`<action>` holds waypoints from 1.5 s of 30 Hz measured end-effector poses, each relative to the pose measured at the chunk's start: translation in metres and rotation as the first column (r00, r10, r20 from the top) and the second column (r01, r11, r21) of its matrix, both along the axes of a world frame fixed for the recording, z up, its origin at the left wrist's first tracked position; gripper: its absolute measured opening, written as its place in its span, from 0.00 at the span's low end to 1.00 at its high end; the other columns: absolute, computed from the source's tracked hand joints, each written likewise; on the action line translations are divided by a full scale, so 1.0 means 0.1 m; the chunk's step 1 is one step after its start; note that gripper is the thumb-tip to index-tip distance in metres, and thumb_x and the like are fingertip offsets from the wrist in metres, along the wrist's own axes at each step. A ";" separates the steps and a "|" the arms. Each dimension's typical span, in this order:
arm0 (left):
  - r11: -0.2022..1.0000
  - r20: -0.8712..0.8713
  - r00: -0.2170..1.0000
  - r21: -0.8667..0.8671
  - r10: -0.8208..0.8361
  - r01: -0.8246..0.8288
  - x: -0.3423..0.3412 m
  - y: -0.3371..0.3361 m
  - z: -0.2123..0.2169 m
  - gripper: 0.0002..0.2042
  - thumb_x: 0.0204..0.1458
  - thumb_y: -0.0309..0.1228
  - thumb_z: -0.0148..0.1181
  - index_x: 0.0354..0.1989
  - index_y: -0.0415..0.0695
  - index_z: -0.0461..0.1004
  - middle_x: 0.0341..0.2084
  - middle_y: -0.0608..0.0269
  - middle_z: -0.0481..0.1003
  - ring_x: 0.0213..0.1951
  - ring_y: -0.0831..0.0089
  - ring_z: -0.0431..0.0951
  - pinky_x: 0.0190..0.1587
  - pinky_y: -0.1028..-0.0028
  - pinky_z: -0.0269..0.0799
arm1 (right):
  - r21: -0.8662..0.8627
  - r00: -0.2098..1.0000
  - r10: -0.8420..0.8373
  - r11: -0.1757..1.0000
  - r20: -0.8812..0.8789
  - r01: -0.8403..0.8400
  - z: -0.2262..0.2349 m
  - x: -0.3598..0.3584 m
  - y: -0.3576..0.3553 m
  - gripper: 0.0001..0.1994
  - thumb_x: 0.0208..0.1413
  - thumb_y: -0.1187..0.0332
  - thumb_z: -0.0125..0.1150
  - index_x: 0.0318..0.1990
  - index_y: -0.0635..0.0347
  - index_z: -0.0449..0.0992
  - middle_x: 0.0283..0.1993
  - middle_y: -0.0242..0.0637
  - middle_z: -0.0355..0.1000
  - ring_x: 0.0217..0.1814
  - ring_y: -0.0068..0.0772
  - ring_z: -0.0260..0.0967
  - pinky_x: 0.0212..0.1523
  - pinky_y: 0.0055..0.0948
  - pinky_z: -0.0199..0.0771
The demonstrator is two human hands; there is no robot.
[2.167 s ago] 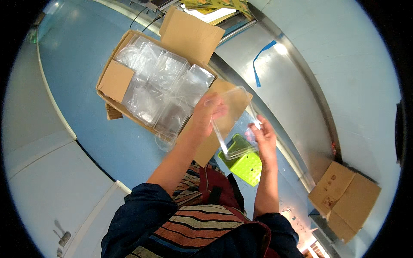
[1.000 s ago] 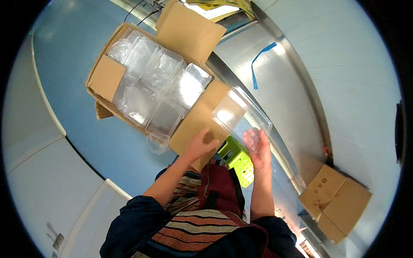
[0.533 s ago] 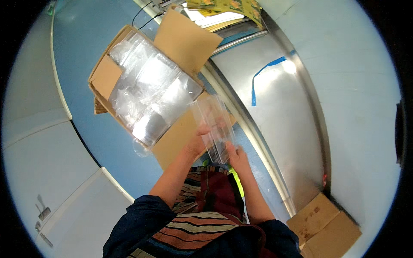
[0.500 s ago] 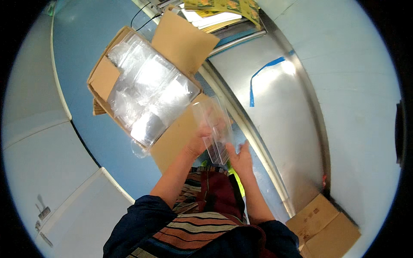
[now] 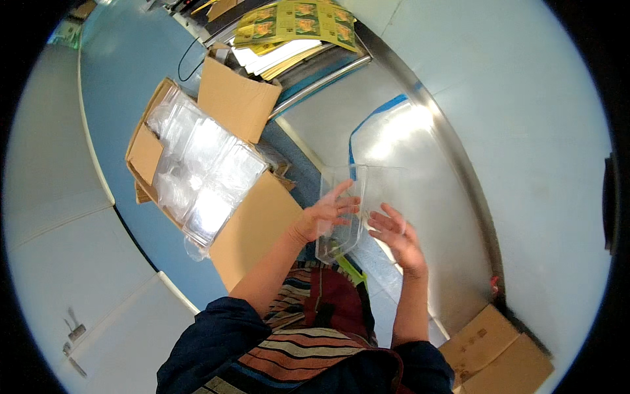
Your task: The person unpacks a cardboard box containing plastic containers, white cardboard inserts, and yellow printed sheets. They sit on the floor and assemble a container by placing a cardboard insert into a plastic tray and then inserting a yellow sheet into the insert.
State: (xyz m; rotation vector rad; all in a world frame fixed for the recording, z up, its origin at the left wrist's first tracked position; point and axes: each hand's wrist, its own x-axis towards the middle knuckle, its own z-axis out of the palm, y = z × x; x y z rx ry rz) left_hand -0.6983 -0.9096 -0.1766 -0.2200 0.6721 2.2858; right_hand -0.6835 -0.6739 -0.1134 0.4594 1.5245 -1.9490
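A clear plastic clamshell box (image 5: 339,246) is spread open in front of me, its see-through halves meeting at a fold by the steel table's near edge. My left hand (image 5: 328,215) holds its left half, with fingers stretched along the plastic; some of them show through it, so which side they lie on is hard to tell. Just right of the fold, my right hand (image 5: 399,240) is open, fingers apart and pointing toward the box. Whether its fingertips touch the thin plastic I cannot make out.
At left stands an open cardboard carton (image 5: 149,154) filled with stacked clear plastic boxes (image 5: 226,154) in film. The steel table (image 5: 420,190) bears blue tape (image 5: 374,117). Yellow printed sheets (image 5: 295,26) lie at the far end; another carton (image 5: 485,348) sits lower right.
The clamshell, narrow and folded closer before, is now opened wider and further right. My right hand has moved right and up, its fingers spreading. The view has shifted toward the table.
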 end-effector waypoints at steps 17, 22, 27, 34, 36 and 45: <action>0.629 -0.015 1.000 -0.778 -0.011 -0.005 -1.40 0.51 -2.02 0.17 0.50 0.28 0.50 0.49 0.38 0.65 0.30 0.62 0.71 0.32 0.70 0.73 0.34 0.69 0.71 | 0.533 0.763 -0.645 0.657 0.032 0.533 -1.06 0.28 0.87 0.17 0.50 0.72 0.57 0.46 0.70 0.67 0.30 0.43 0.73 0.25 0.32 0.73 0.21 0.21 0.67; 0.166 -0.167 0.923 -0.980 -0.346 -0.115 -1.49 0.82 -2.30 0.19 0.47 0.28 0.52 0.49 0.35 0.64 0.32 0.51 0.71 0.35 0.60 0.73 0.36 0.62 0.68 | 0.551 0.773 -0.634 0.653 0.022 0.520 -1.08 0.13 0.89 0.13 0.52 0.68 0.55 0.43 0.66 0.70 0.29 0.41 0.73 0.24 0.26 0.70 0.19 0.19 0.59; -0.137 -0.209 0.812 -0.933 -0.545 -0.333 -1.34 0.72 -1.88 0.21 0.46 0.29 0.54 0.50 0.37 0.64 0.43 0.41 0.67 0.45 0.47 0.68 0.48 0.59 0.65 | 0.411 0.757 -0.653 0.695 0.018 0.590 -1.03 -0.29 0.73 0.10 0.53 0.65 0.56 0.36 0.63 0.70 0.28 0.42 0.74 0.18 0.21 0.62 0.15 0.17 0.51; -0.075 -0.465 0.812 -0.851 -0.353 -0.520 -0.43 -0.14 -0.37 0.16 0.47 0.23 0.56 0.47 0.38 0.68 0.44 0.46 0.69 0.48 0.50 0.68 0.50 0.63 0.65 | 0.112 0.912 -0.406 0.910 0.062 0.398 -1.47 -1.73 -0.06 0.11 0.52 0.67 0.54 0.38 0.66 0.70 0.32 0.42 0.74 0.24 0.21 0.60 0.22 0.18 0.56; -0.110 -0.389 0.889 -0.899 -0.243 -0.424 -0.07 -0.35 -0.18 0.14 0.48 0.22 0.56 0.44 0.37 0.69 0.43 0.47 0.70 0.47 0.51 0.69 0.49 0.65 0.66 | 0.124 0.888 -0.443 0.895 0.123 0.429 -1.75 -2.15 -0.40 0.09 0.49 0.71 0.56 0.35 0.67 0.71 0.28 0.41 0.72 0.22 0.24 0.60 0.22 0.20 0.60; -0.249 -0.332 0.943 -0.912 -0.012 -0.324 0.83 -0.85 -0.42 0.08 0.47 0.20 0.56 0.38 0.38 0.72 0.38 0.52 0.73 0.42 0.58 0.73 0.45 0.68 0.69 | 0.117 0.891 -0.439 0.897 0.117 0.427 -3.11 -3.06 -0.77 0.10 0.45 0.82 0.56 0.38 0.69 0.71 0.29 0.40 0.68 0.23 0.32 0.63 0.20 0.24 0.65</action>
